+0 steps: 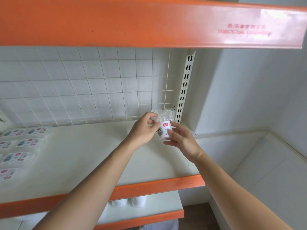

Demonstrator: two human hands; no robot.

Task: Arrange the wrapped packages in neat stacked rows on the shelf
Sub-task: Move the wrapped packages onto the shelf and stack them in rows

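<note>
Between the two hands, over the right rear part of the shelf (pixel 83 155), a small clear package (pixel 164 131) with a red-and-white label is held with its long axis near vertical, label toward the viewer. The left hand (pixel 143 130) pinches its upper part, fingers curled over the top. The right hand (pixel 181 141) cups its lower right side between thumb and fingers. Whether the base touches the shelf cannot be told, since the right hand's fingers hide it.

Directly behind the grip and slightly to the right, two rear packages (pixel 169 112) of the same kind stand upright side by side. They sit in the back corner, against the wire grid (pixel 83 83) and just beside the slotted upright (pixel 184 87).

The placement probably turns on this relation: the held package lies in front of the rear pair, axes parallel, so a short set-down would begin a second row. The right hand is nearer the corner.

Flat packages (pixel 23 143) lie in rows well apart at the shelf's far left.
</note>
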